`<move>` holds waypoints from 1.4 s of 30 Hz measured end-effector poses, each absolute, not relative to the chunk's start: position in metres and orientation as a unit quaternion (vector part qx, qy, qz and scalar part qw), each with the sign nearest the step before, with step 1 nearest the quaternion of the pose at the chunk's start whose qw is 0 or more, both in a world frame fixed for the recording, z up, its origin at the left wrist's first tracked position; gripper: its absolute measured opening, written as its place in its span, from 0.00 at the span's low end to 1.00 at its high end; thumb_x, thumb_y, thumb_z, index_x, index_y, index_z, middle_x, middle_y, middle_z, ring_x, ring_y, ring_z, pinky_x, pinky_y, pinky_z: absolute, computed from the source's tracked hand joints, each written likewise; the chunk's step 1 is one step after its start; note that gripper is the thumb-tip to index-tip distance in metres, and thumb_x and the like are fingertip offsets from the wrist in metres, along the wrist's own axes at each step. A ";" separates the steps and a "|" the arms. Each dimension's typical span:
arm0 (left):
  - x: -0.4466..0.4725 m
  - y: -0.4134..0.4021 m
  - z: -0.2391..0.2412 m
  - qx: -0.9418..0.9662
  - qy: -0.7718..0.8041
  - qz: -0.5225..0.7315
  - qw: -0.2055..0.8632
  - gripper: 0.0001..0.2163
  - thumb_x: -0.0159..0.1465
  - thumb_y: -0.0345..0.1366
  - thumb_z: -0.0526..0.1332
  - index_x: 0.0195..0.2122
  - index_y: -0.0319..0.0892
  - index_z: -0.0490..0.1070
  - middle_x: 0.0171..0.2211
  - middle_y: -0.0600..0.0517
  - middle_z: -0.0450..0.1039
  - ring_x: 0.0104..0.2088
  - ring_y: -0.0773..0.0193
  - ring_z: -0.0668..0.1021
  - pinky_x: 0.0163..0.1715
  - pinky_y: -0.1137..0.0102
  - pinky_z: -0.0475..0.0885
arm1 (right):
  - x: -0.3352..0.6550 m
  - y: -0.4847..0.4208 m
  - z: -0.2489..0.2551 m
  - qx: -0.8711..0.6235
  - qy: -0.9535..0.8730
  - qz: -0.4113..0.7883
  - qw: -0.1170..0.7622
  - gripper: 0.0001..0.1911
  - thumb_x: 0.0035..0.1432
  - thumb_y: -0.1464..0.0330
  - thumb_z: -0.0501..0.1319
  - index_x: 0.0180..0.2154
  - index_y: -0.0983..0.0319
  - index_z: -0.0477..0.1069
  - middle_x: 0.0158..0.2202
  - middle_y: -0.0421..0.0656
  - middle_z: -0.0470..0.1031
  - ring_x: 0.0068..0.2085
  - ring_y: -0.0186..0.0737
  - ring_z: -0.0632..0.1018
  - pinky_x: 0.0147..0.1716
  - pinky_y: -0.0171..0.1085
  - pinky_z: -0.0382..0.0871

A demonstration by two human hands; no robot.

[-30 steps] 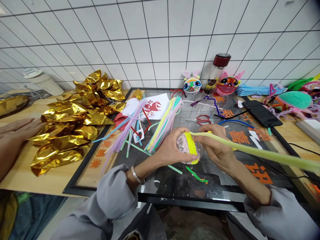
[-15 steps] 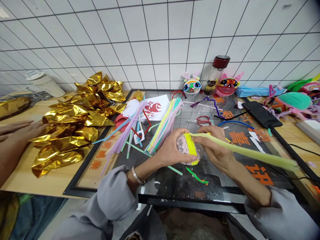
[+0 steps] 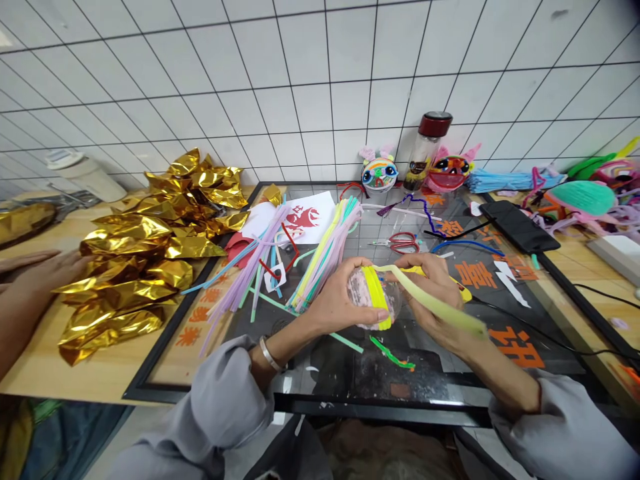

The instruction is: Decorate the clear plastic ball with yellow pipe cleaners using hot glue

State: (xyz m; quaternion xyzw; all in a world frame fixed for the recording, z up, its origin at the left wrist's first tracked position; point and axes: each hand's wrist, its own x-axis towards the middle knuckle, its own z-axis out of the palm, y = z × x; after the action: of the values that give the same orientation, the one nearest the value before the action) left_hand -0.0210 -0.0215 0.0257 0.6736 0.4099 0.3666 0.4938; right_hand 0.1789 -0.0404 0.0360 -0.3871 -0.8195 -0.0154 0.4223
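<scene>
- Your left hand (image 3: pixel 333 303) grips the clear ball (image 3: pixel 356 293), few yellow wraps on already.
- Your right hand (image 3: pixel 433 277) pinches the pipe cleaner (image 3: pixel 450 313), long tail left unwound.

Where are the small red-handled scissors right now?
In the head view the small red-handled scissors lie on the glass-covered mat just beyond the right hand, between the bundle of pastel pipe cleaners on the left and a curved blue pipe cleaner.
</scene>
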 end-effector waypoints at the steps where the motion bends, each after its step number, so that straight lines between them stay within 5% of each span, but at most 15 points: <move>1: -0.021 -0.022 0.026 0.671 0.411 0.365 0.497 0.33 0.43 0.41 0.73 0.49 0.40 0.63 0.45 0.48 0.69 0.42 0.57 0.73 0.43 0.65 0.71 | 0.179 -0.041 0.036 -0.381 -0.822 -0.024 0.422 0.16 0.60 0.79 0.54 0.42 0.57 0.75 0.41 0.46 0.73 0.42 0.43 0.73 0.41 0.44 0.65; 7: -0.021 -0.022 0.030 0.665 0.417 0.356 0.508 0.34 0.42 0.39 0.73 0.50 0.39 0.62 0.48 0.46 0.67 0.48 0.54 0.73 0.49 0.61 0.70 | 0.178 -0.041 0.033 -0.355 -0.843 -0.085 0.395 0.18 0.58 0.81 0.53 0.43 0.59 0.74 0.43 0.48 0.72 0.44 0.44 0.73 0.41 0.45 0.64; 15: -0.021 -0.023 0.029 0.663 0.417 0.360 0.507 0.34 0.42 0.38 0.74 0.49 0.40 0.63 0.45 0.48 0.68 0.44 0.56 0.73 0.46 0.63 0.71 | 0.173 -0.043 0.034 -0.353 -0.844 -0.115 0.387 0.18 0.59 0.82 0.52 0.42 0.58 0.73 0.43 0.48 0.74 0.42 0.45 0.75 0.40 0.46 0.65; 20: -0.020 -0.022 0.027 0.656 0.415 0.365 0.515 0.33 0.42 0.38 0.74 0.49 0.40 0.63 0.44 0.49 0.69 0.42 0.59 0.73 0.42 0.66 0.71 | 0.189 -0.036 0.035 -0.403 -0.789 -0.076 0.458 0.02 0.62 0.71 0.59 0.36 0.59 0.70 0.36 0.45 0.75 0.39 0.43 0.76 0.38 0.42 0.66; 23: -0.022 -0.022 0.026 0.647 0.409 0.357 0.535 0.33 0.43 0.40 0.73 0.49 0.41 0.62 0.42 0.50 0.70 0.39 0.60 0.74 0.40 0.67 0.71 | 0.212 -0.025 0.034 -0.481 -0.729 -0.056 0.485 0.11 0.63 0.65 0.60 0.28 0.59 0.66 0.28 0.41 0.72 0.31 0.39 0.74 0.34 0.39 0.64; 29: -0.026 -0.018 0.022 0.640 0.424 0.388 0.510 0.33 0.42 0.41 0.73 0.49 0.42 0.63 0.45 0.50 0.69 0.46 0.56 0.73 0.48 0.64 0.69 | 0.246 -0.011 0.033 -0.653 -0.717 -0.070 0.236 0.19 0.66 0.58 0.50 0.29 0.60 0.70 0.29 0.47 0.75 0.32 0.45 0.76 0.30 0.40 0.59; 35: -0.026 -0.015 0.015 0.621 0.423 0.400 0.525 0.35 0.42 0.41 0.74 0.51 0.42 0.63 0.48 0.48 0.69 0.47 0.55 0.73 0.49 0.64 0.70 | 0.233 -0.014 0.040 -0.740 -0.669 0.002 -0.073 0.28 0.59 0.46 0.56 0.41 0.65 0.74 0.40 0.57 0.78 0.40 0.54 0.79 0.28 0.39 0.58; 42: -0.026 -0.015 0.010 0.610 0.427 0.405 0.531 0.36 0.42 0.43 0.74 0.52 0.41 0.63 0.47 0.47 0.70 0.48 0.53 0.74 0.51 0.61 0.70 | 0.231 -0.006 0.035 -0.771 -0.632 0.050 -0.053 0.21 0.57 0.54 0.57 0.41 0.64 0.75 0.39 0.54 0.80 0.41 0.54 0.80 0.30 0.40 0.61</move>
State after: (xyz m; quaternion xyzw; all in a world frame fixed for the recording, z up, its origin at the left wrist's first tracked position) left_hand -0.0259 -0.0150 0.0096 0.6095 0.4268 0.4052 0.5312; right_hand 0.2314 -0.0058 0.0346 -0.7713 -0.6323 0.0498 -0.0534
